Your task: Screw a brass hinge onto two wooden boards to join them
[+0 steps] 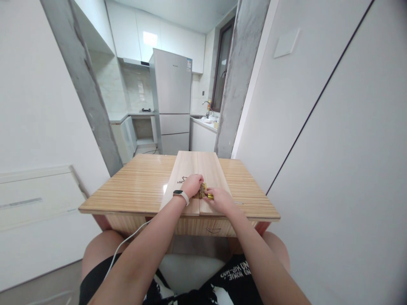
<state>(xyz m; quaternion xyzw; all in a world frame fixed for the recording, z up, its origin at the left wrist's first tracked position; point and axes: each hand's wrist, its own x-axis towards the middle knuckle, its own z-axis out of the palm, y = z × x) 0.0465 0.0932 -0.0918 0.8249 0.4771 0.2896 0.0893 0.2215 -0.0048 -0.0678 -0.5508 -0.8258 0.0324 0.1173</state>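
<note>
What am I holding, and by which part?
Your right grip holds a small yellow-black object, part unclear; for your left grip, I can't tell.

The hands (192, 185) partly cover a small brass-coloured piece (202, 191), its details too small to tell.

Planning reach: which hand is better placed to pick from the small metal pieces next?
Left, probably. The left hand is right beside the metal pieces, though also close to the gold part. The right hand is farther off, at the yellow-black item.
</note>
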